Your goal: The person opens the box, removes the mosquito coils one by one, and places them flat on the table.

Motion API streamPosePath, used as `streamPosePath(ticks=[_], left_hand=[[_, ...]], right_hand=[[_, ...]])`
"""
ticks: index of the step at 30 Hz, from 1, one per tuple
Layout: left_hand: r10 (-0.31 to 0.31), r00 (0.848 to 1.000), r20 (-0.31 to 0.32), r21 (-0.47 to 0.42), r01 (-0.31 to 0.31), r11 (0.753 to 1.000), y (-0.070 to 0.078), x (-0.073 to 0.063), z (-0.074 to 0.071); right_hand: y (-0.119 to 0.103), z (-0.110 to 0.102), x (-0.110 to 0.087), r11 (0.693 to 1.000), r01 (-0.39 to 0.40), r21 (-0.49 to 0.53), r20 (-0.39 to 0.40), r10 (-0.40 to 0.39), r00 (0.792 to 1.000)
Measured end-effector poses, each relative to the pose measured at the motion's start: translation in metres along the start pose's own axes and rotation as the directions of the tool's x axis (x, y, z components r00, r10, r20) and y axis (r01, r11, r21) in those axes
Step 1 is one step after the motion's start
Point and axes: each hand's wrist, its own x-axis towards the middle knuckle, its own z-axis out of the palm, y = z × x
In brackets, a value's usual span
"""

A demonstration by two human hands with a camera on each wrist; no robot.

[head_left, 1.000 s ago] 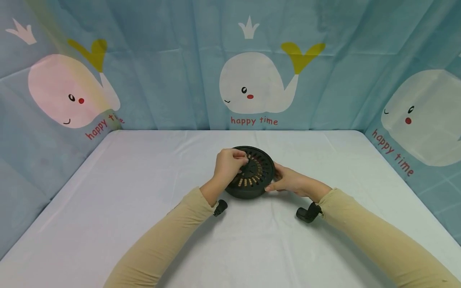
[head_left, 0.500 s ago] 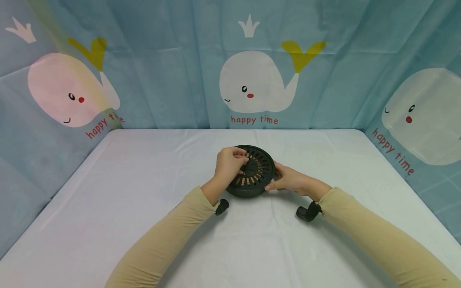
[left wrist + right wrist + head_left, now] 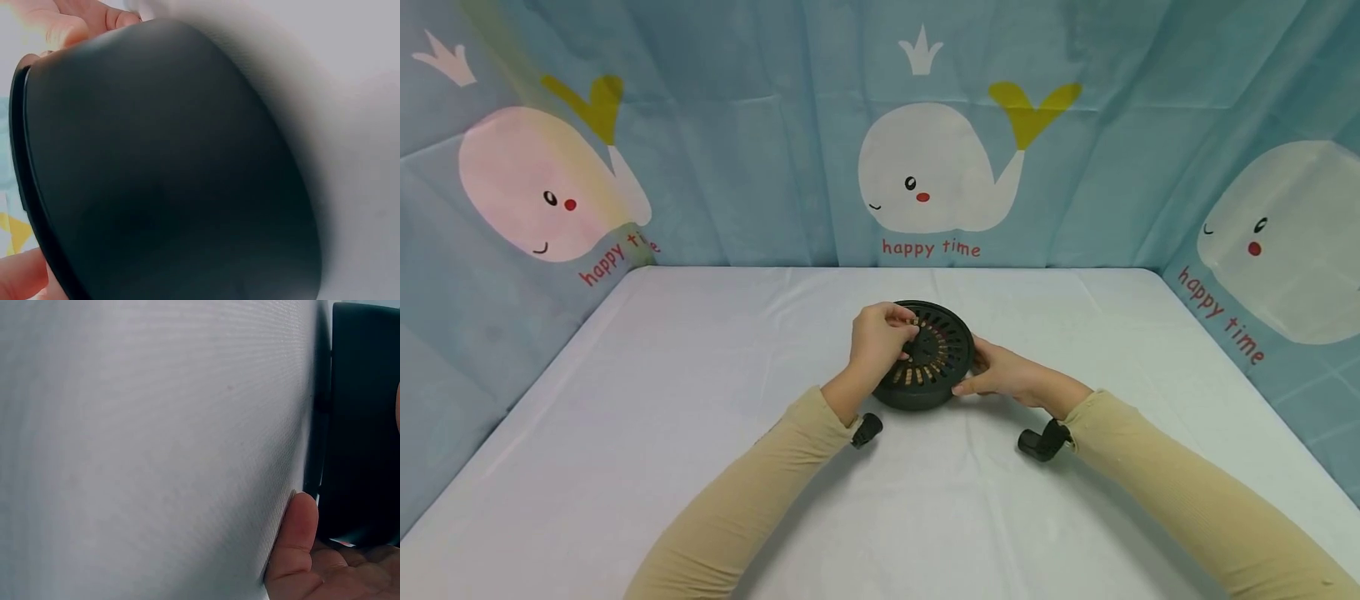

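One round, dark, smooth-walled container (image 3: 917, 398) with one round slotted lid (image 3: 931, 350) sits on one white cloth-covered tabletop (image 3: 715, 358). Of two hands, the right hand (image 3: 1006, 375) grips its side between thumb and fingers; the left hand (image 3: 878, 340) bends over the lid, fingertips close together, whether pinching anything cannot be told.

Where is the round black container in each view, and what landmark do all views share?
Head: the round black container is just right of centre, below mid-height.
Left wrist: the round black container fills the left and centre, cut off at the bottom.
Right wrist: the round black container is cut off at the right edge.
Shared landmark: white tabletop.
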Motion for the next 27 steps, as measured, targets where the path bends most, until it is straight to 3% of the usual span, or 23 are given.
streamPosePath(ticks=[13,27], left_hand=[[0.052,0.998,-0.033,0.054,-0.05,0.997,0.008,0.002,-0.005],[0.031,0.997,-0.064,0.012,-0.03,0.999,0.02,0.003,-0.034]], right_hand=[[-0.001,-0.002,-0.002,0.999,0.033,-0.03,0.008,-0.033,0.999],[0.0,0.001,-0.002,0.997,0.071,-0.04,0.004,-0.071,0.997]])
